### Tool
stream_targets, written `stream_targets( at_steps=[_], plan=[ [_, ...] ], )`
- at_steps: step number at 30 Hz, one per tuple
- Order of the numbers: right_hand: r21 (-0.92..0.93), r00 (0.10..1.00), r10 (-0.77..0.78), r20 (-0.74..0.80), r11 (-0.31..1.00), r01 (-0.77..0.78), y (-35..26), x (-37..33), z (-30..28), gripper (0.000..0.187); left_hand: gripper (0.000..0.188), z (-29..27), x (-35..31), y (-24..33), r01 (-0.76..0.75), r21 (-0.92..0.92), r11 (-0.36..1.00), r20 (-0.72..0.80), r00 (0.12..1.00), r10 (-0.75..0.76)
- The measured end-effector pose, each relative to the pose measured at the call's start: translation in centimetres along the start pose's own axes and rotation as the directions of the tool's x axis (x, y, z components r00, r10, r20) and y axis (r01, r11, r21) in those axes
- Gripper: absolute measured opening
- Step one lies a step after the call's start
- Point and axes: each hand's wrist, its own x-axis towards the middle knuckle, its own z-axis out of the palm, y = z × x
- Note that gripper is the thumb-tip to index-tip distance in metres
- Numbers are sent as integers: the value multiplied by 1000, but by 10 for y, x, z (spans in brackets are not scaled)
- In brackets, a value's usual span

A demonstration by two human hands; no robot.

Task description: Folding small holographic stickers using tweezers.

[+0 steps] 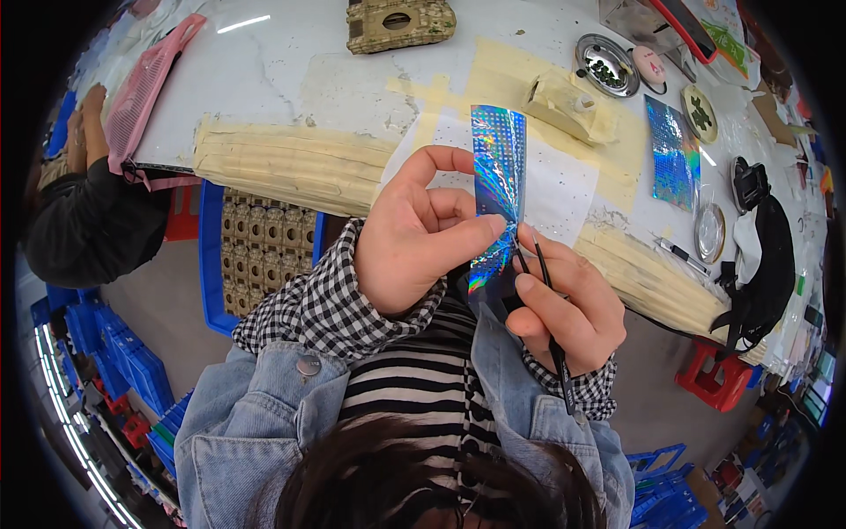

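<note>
My left hand (410,234) pinches a narrow strip of shiny blue holographic sheet (499,145) between thumb and fingers, holding it upright over the table's near edge. Small dots run in rows across the strip. In my right hand (573,309) is a pair of black tweezers (557,357), its tips close to the strip beside my left thumb. Whether the tips touch the sheet, I cannot tell. Beneath both hands lies a white paper (564,189) with tiny specks scattered on it.
A camouflage-patterned housing (401,25) sits at the far side. To the right are a metal dish (606,66) of small dark parts, another holographic sheet (671,150) and a black strap (767,273). A blue crate (214,264) of camouflage housings stands below left. Another person (97,216) sits far left.
</note>
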Motion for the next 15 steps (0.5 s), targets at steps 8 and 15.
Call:
stream_targets(
  at_steps=[8, 15],
  plan=[
    [-3, 999, 40, 20, 999, -40, -3, 3, -1, 32, 48, 1, -1, -2, -68, 53, 996, -22, 997, 69],
    [-12, 997, 61, 53, 998, -60, -5, 6, -3, 32, 47, 2, -2, -3, -79, 62, 995, -29, 996, 81]
  ],
)
